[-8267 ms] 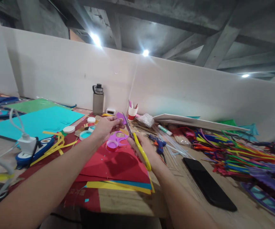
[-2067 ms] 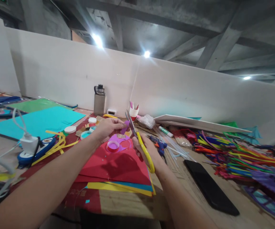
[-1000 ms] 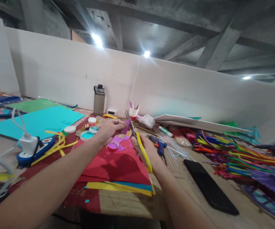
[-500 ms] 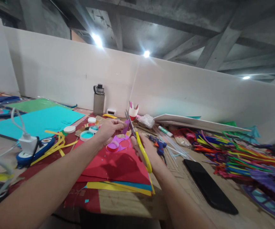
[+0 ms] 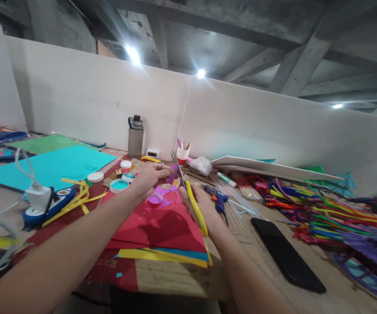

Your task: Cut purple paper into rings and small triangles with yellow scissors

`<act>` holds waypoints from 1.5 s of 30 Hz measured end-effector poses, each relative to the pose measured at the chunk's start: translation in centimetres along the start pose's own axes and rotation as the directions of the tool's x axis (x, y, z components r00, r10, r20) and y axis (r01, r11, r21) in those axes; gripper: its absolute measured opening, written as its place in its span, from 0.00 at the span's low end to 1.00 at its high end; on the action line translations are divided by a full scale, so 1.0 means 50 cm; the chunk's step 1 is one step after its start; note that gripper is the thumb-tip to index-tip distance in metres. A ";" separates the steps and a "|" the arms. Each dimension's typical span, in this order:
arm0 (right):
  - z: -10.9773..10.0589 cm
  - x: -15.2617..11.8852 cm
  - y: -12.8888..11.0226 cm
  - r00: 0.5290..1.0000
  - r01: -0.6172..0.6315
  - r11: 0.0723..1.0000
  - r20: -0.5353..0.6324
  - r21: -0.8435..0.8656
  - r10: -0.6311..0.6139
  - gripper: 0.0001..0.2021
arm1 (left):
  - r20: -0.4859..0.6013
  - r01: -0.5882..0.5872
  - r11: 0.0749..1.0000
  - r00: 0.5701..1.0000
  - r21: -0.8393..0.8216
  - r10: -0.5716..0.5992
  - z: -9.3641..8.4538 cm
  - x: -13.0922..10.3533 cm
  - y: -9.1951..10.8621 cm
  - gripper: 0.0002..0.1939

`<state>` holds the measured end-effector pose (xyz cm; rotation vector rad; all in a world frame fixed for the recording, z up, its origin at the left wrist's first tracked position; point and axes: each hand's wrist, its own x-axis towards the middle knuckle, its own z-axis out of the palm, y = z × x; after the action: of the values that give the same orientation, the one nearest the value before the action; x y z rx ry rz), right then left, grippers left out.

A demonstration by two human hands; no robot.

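My left hand (image 5: 149, 178) pinches a small piece of purple paper (image 5: 174, 172) between thumb and fingers. Wrapped round the yellow handles of a pair of scissors (image 5: 195, 203) is my right hand (image 5: 204, 207); the blades point up and away, right beside the purple piece. Whether the blades touch it I cannot tell. Below both hands, a purple sheet with round holes (image 5: 167, 192) and a small ring-shaped lid (image 5: 154, 200) lie on red paper (image 5: 155, 231). Yellow and blue sheets stick out under the red.
A grey bottle (image 5: 136, 138) stands at the back, near a pen cup (image 5: 183, 153). On the right are a blue glue gun (image 5: 220, 202), a glue stick (image 5: 226, 179), a black phone (image 5: 286, 255) and colourful pipe cleaners (image 5: 338, 213). A power strip (image 5: 49, 207) and turquoise sheet (image 5: 54, 163) lie left.
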<state>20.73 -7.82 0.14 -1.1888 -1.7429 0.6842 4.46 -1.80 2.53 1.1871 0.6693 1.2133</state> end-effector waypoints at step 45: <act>-0.018 -0.004 -0.003 0.979 0.021 1.000 0.203 -0.019 -0.017 0.14 | 0.256 0.037 0.929 0.957 0.368 -0.139 -0.057 -0.001 0.067 0.11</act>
<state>21.48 -8.10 0.59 -1.1477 -1.9314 0.8008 0.76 -1.20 4.80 1.5816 0.7424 0.8432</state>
